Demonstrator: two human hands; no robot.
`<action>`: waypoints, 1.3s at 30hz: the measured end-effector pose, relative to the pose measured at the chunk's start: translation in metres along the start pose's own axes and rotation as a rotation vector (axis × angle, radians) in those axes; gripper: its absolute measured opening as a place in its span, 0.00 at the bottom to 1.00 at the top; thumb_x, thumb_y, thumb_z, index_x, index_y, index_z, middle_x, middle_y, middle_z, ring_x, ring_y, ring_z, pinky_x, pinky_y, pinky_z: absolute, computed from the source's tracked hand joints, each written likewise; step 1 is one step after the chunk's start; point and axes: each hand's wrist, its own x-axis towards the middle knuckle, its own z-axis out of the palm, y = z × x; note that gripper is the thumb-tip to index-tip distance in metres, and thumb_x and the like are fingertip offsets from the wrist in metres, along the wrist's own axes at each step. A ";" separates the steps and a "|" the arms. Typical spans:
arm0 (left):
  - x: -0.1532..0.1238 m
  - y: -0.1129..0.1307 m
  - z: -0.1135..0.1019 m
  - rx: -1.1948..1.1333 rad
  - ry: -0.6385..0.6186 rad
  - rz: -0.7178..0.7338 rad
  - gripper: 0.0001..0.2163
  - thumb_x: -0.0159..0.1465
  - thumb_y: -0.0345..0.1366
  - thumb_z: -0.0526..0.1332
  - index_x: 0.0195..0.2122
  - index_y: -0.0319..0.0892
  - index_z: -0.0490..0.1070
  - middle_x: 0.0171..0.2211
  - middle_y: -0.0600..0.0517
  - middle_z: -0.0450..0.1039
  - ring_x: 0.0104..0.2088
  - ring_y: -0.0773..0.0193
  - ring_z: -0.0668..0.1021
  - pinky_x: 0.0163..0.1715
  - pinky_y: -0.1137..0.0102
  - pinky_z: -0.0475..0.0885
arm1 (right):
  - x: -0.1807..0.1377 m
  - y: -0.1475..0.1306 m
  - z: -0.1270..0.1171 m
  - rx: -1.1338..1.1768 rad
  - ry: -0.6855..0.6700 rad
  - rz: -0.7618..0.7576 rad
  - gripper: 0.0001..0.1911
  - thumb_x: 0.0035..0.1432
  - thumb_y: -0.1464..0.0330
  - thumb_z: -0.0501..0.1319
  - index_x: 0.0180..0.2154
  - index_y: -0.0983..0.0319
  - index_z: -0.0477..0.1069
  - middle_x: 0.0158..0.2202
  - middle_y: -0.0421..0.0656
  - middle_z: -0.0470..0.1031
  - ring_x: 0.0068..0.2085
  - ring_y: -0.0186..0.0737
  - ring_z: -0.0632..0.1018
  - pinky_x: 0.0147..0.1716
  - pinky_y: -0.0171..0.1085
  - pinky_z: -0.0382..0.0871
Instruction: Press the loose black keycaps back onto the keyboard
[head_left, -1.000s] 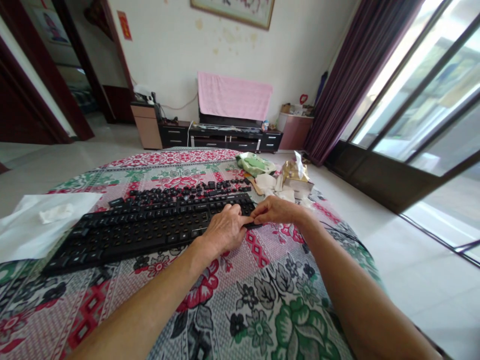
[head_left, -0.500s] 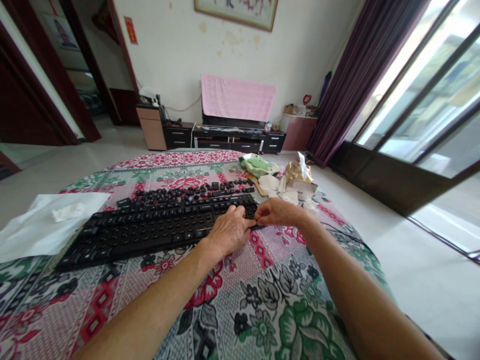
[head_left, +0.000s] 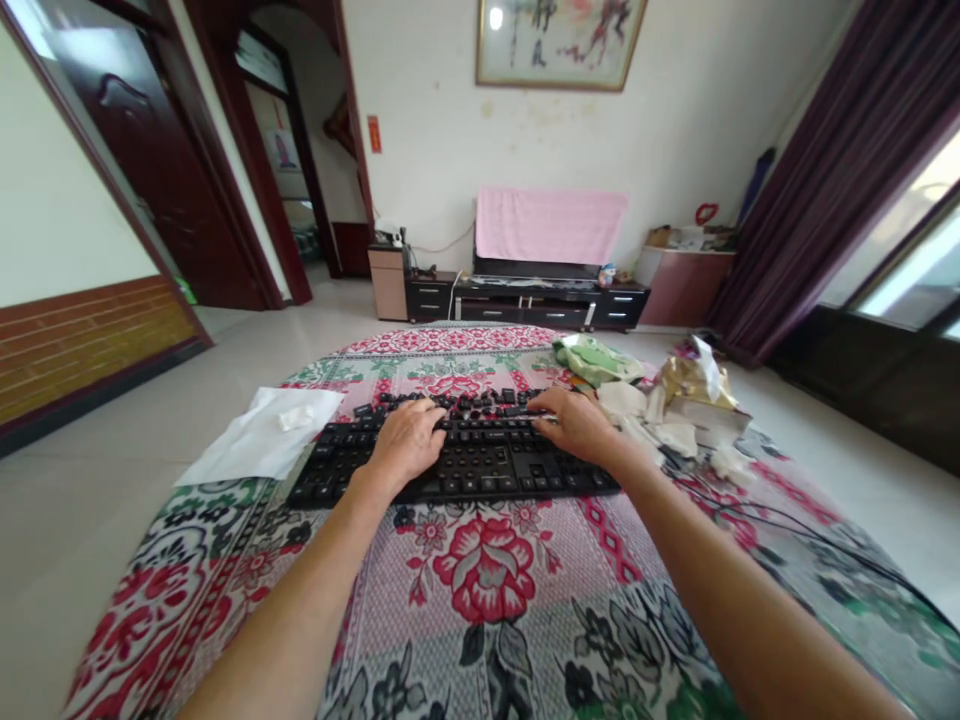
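Observation:
A black keyboard (head_left: 480, 485) lies on the cloth-covered table, its middle rows showing many bare key sockets. Loose black keycaps (head_left: 480, 404) are scattered in a band along its far side. My left hand (head_left: 409, 440) rests over the left-middle of the keyboard, fingers stretched toward the far edge and thumb apart; nothing shows in it. Over the far right part is my right hand (head_left: 576, 425), its thumb and forefinger apart beside the loose keycaps. The undersides of both hands are hidden.
White paper (head_left: 247, 440) with a crumpled tissue (head_left: 296, 418) lies left. At the right are used tissues (head_left: 626, 405), a green cloth-like bundle (head_left: 596, 360), a gold-topped tissue box (head_left: 701, 395) and a black cable (head_left: 810, 535). A patterned tablecloth (head_left: 487, 570) covers the table.
My hands were together at the keyboard's right end; now they are apart, the left moved leftward along it, the right toward the far edge. The camera view has turned left.

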 end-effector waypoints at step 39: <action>0.013 -0.103 -0.027 0.052 -0.168 -0.294 0.09 0.52 0.36 0.55 0.30 0.47 0.74 0.30 0.53 0.73 0.34 0.62 0.73 0.35 0.71 0.63 | 0.019 -0.056 0.049 0.278 0.126 -0.197 0.10 0.53 0.72 0.51 0.37 0.61 0.68 0.37 0.45 0.70 0.40 0.38 0.70 0.42 0.39 0.63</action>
